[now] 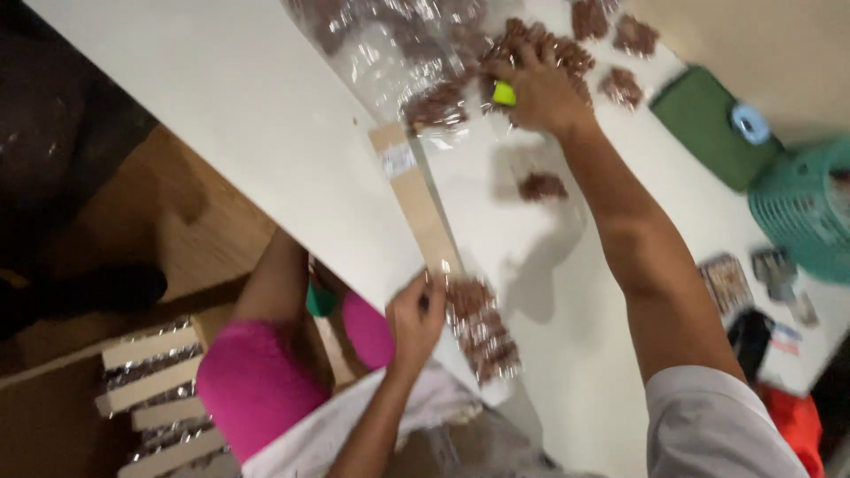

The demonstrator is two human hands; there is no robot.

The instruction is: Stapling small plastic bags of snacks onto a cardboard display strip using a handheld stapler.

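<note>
Packets of brown snack in clear film (482, 332) lie as a strip at the near edge of the white worktop (266, 124), and the left hand (414, 317) pinches the strip's upper end with a narrow grip closed on the film. Farther up, the right hand (540, 88) presses down on a heap of the same packets (443, 97), fingers curled around a small yellow-green object (504, 93); what that object is cannot be told. A flat cardboard strip (416, 199) lies between the two hands, and one loose packet (542, 187) sits just beside it.

Handling this well seems to call for keeping the film taut between the hands and gripping the seams, not the filled pockets, since the contents look crumbly. The packets are small, crinkled, glossy and joined in a chain.

To the right sit a green pouch (704, 124) and a teal basket (801, 208). Below the worktop stand foil-lined cardboard boxes (150, 363).
</note>
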